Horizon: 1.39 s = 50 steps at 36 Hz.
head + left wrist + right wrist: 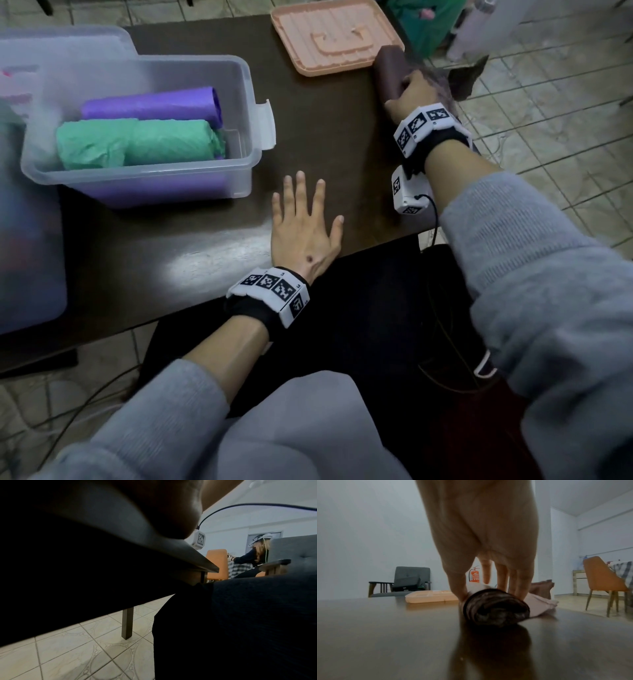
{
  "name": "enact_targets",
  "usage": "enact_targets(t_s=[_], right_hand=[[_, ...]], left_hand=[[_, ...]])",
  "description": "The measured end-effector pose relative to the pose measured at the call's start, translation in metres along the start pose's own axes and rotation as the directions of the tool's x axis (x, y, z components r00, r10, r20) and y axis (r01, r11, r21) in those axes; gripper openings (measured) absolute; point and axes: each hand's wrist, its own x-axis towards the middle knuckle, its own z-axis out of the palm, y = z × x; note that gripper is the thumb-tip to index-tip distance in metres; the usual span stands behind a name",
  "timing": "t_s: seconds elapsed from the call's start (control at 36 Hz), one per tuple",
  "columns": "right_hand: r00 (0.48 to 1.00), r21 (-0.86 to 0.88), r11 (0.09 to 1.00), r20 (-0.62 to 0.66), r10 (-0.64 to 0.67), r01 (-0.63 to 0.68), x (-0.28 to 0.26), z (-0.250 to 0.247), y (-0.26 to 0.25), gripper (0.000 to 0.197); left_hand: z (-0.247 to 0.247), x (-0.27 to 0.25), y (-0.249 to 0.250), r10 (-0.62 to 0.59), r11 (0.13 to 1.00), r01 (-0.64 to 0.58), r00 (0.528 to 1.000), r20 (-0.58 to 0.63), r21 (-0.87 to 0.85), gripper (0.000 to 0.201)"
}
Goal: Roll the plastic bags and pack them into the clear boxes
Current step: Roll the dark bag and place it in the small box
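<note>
Brown rolled bag [390, 70] gripped by right hand [412, 94] at table's [325, 137] right edge, left hand [303, 226] laid flat with fingers spread near front edge

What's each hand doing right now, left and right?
Left hand: open, fingers spread, flat on the table, holding nothing.
Right hand: fingers curled round the dark rolled bag at the table's right edge.

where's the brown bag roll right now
In the head view the brown roll lies on the table's far right corner, gripped by the right hand, just right of the peach lid.
</note>
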Motion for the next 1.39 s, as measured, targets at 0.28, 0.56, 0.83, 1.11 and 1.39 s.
enact_targets(t_s=[0.28, 0.56, 0.83, 1.11, 1.39], right_hand=[[0.976, -0.196, 0.979, 0.217, -0.007, 0.05, -0.031, 0.003, -0.004, 0.079], [0.91, -0.308, 0.88, 0.321, -0.262, 0.362, -0.091, 0.01, 0.012, 0.068], [0.822, -0.331, 0.789, 0.446, -0.353, 0.518, -0.124, 0.012, 0.033, 0.076], [0.839, -0.277, 0.816, 0.374, -0.394, 0.507, -0.142, 0.026, 0.043, 0.066], [0.838, -0.254, 0.823, 0.371, -0.401, 0.507, -0.144, 0.027, 0.046, 0.065]], left_hand=[[0.001, -0.001, 0.0, -0.008, 1.0, 0.008, 1.0, -0.011, -0.022, 0.068], [-0.016, 0.005, -0.006, -0.069, 0.89, 0.048, 0.997, -0.03, -0.454, 0.066], [-0.05, 0.039, -0.006, -0.384, 0.564, 0.373, 0.908, 0.166, -0.737, 0.055], [-0.077, 0.079, 0.028, -0.3, 0.335, 0.597, 0.801, 0.518, -0.729, 0.017], [-0.09, 0.106, 0.042, -0.353, 0.303, 0.445, 0.874, 0.334, -0.843, 0.058]])
